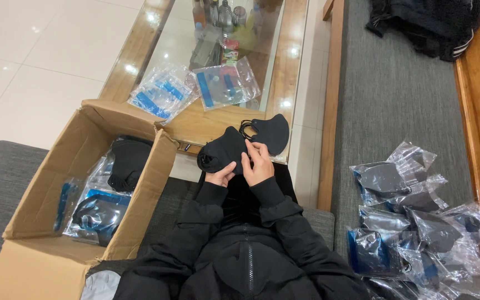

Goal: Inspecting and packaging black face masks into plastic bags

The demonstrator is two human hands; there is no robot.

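Observation:
My left hand [221, 174] and my right hand [258, 165] are together in front of me, both gripping a small stack of black face masks [223, 147]. Another black face mask [270, 132] with ear loops lies on the wooden table edge just beyond my right hand's fingers, touching the stack. Black sleeves cover both arms up to the wrists.
An open cardboard box [40, 183] at my left holds bagged and loose black masks. Empty clear bags with blue strips [195, 89] lie on the glass-topped table [290, 66]. Several bagged masks [412, 222] are piled on the grey couch at my right. A black garment [429, 22] lies far right.

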